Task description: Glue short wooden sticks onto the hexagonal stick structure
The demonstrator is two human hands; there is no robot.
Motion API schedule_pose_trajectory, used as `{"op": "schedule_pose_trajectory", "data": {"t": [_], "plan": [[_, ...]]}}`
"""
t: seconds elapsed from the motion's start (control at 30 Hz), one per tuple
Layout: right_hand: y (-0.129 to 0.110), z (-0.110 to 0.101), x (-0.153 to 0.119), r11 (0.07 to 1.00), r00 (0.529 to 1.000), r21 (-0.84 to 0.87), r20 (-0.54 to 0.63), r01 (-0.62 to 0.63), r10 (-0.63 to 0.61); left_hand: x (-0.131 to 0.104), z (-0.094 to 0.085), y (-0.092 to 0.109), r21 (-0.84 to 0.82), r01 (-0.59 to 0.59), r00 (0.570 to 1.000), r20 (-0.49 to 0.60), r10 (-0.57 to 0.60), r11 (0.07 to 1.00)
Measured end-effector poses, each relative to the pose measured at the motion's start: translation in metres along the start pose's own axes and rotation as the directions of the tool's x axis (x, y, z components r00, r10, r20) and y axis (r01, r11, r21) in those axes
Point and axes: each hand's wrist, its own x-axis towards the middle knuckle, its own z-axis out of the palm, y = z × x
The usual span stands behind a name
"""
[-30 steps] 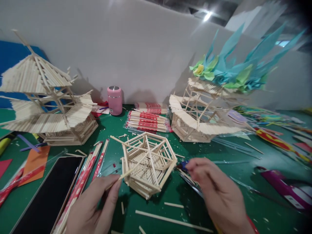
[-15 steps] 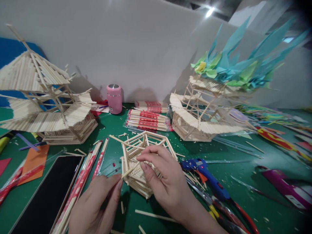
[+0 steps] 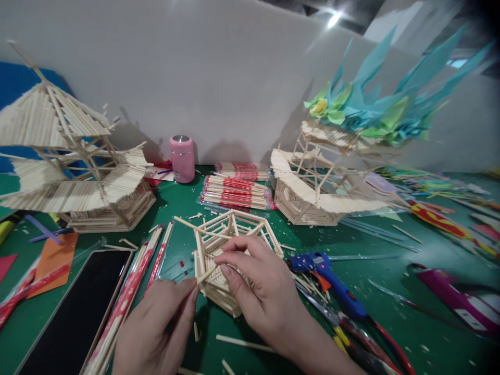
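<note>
A short wooden stick (image 3: 206, 274) spans the gap between my two hands. My left hand (image 3: 160, 323) pinches its lower left end, and my right hand (image 3: 261, 291) pinches the upper right end between thumb and forefinger. Under and behind them stands a small open frame of wooden sticks (image 3: 234, 221) on the green table (image 3: 172, 200); my right hand hides part of its middle and right side. One longer stick (image 3: 191, 226) lies slanted across the frame's upper left edge.
A black phone (image 3: 76, 312) and wrapped sticks (image 3: 125, 302) lie left. A blue glue gun (image 3: 339, 286) and pliers (image 3: 332, 317) lie right. Stick pavilions (image 3: 94, 198) (image 3: 308, 203) stand at both sides, with a pink flask (image 3: 182, 160) and stick packs (image 3: 234, 192) between them.
Both hands still hold the stick. My right hand has shifted slightly left, and my left hand has moved slightly right, so they are a little closer together.
</note>
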Motion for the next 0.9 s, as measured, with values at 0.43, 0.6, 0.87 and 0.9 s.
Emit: {"op": "schedule_pose_trajectory", "data": {"t": [0.43,0.6,0.87,0.9], "plan": [[-0.0015,-0.0038,0.0003,1.000,0.998,-0.029,0.057,-0.002,0.004,0.0031,-0.0025,0.0030,-0.033,0.021,1.000,0.016,-0.021,0.999],[-0.0016,-0.0042,-0.0002,1.000,0.998,-0.026,0.058,-0.005,0.006,0.0035,-0.0022,0.0028,-0.034,0.028,1.000,0.012,-0.027,0.999],[-0.0011,-0.0032,0.0005,1.000,0.998,-0.020,0.058,-0.006,0.007,0.0032,-0.0025,0.0008,-0.045,0.022,0.999,0.033,-0.021,0.999],[-0.0013,-0.0034,0.0007,1.000,0.998,-0.020,0.059,-0.007,0.008,0.0031,-0.0028,0.0010,-0.049,0.023,0.999,0.031,-0.021,0.999]]}}
